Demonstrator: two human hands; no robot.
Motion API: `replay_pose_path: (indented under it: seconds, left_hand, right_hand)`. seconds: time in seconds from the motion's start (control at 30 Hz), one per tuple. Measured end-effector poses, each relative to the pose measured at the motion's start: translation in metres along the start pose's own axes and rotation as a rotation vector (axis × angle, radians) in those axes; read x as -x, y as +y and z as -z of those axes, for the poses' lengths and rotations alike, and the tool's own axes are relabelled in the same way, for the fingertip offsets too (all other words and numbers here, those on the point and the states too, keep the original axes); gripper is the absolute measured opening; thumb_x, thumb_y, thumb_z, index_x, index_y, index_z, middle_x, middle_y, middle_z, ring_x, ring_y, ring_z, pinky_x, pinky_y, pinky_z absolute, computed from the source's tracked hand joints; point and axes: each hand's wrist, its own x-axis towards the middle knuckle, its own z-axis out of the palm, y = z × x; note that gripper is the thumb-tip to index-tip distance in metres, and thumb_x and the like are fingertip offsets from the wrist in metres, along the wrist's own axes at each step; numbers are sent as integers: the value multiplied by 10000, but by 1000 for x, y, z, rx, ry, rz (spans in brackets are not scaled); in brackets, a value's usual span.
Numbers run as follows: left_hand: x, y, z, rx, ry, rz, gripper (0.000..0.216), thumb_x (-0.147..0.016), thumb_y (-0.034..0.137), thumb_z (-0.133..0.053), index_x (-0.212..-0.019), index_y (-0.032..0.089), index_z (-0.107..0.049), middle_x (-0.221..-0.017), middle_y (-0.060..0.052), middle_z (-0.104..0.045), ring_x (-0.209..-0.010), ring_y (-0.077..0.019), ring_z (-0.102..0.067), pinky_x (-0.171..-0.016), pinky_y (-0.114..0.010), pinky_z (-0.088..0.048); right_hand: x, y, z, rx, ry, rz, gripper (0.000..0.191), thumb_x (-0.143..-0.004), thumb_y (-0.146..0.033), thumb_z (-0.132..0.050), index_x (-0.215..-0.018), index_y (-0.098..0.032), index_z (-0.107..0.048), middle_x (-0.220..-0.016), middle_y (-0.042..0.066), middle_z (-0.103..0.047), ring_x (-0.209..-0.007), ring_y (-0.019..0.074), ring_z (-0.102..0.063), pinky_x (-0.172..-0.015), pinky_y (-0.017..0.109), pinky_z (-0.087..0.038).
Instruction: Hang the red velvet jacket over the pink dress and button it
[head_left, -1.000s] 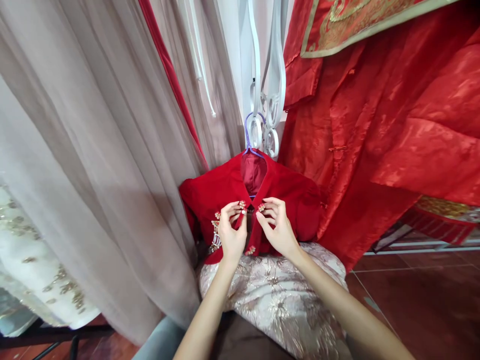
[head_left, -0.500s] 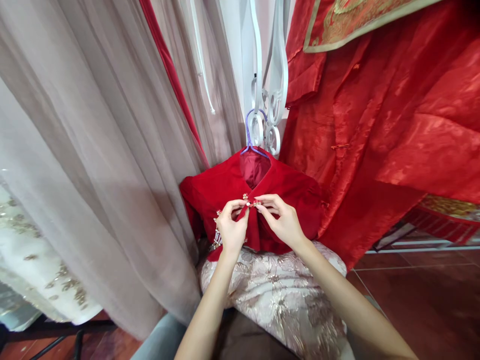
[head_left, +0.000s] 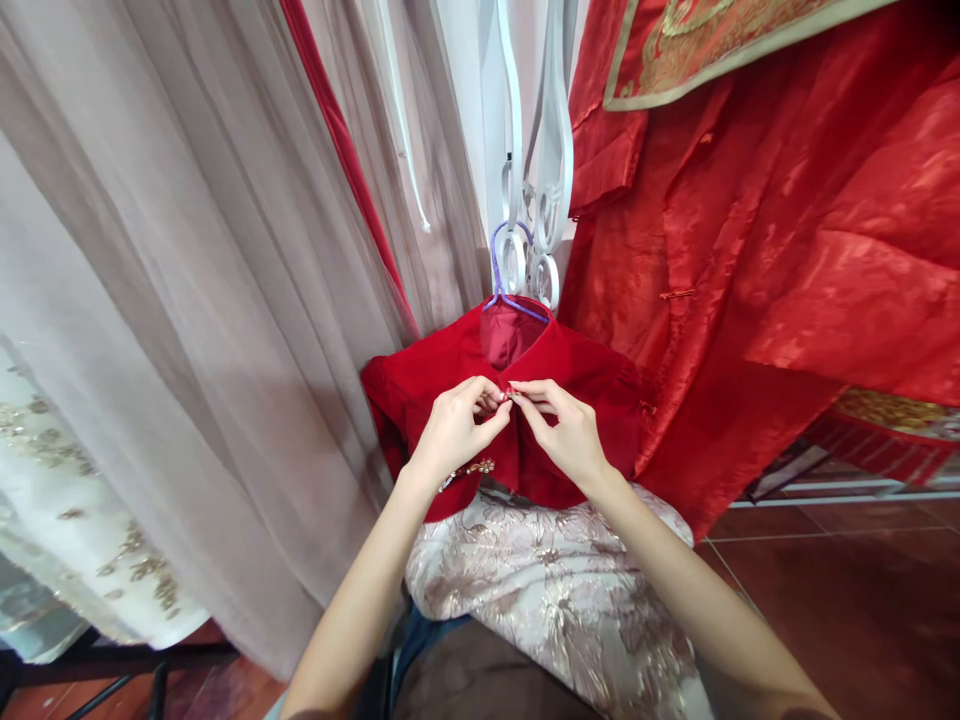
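Note:
A red velvet jacket (head_left: 604, 360) with a collarless V opening hangs on a purple hanger (head_left: 497, 262). At the top of its front opening, my left hand (head_left: 461, 422) pinches the small jeweled fastener (head_left: 508, 394) between thumb and fingers. My right hand (head_left: 568, 432) meets it from the other side, its thumb and fingertips closed on the same fastener. The fingertips hide most of this fastener. Lower on the left front panel, another gold jeweled ornament (head_left: 480, 467) shows partly past my left wrist.
The hanger hooks onto white scrolled metalwork (head_left: 551, 200). Grey-beige sheer curtains (head_left: 247, 330) fill the left, with a white gold-trimmed garment (head_left: 97, 530) beyond. Red satin garments (head_left: 712, 270) hang at right. Cream floral brocade (head_left: 555, 560) lies beneath the jacket, above the red tiled floor (head_left: 840, 590).
My left hand has turned and risen slightly, its forearm swinging left. Both hands' fingertips are closer together at the opening, and the lower ornament is now more visible.

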Motion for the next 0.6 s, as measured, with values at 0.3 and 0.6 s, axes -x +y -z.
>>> replay_pose_path:
  seconds: [0.3, 0.6]
  left_hand:
    - [-10, -3, 9, -192, -129, -129, 63, -811, 199, -554, -760, 166, -570, -735, -3, -619, -642, -111, -575, -643, -229, -471]
    - [-13, -3, 12, -439, -218, -268, 170, -851, 190, -496, -770, 147, -640, -674, -26, -634, -578, -124, -577, -566, -233, -399]
  right_hand:
    - [-5, -3, 2, -46, -7, -55, 174, -896, -300, -554, -1001, -224, -671, -985, 30, -720, -883, 181, -698, -765, 309, -619]
    - [-5, 2, 0, -55, -12, -55, 177, -890, -278, -556, -1007, -225, -678, -991, 27, -723, -889, 178, -697, -769, 302, -618]
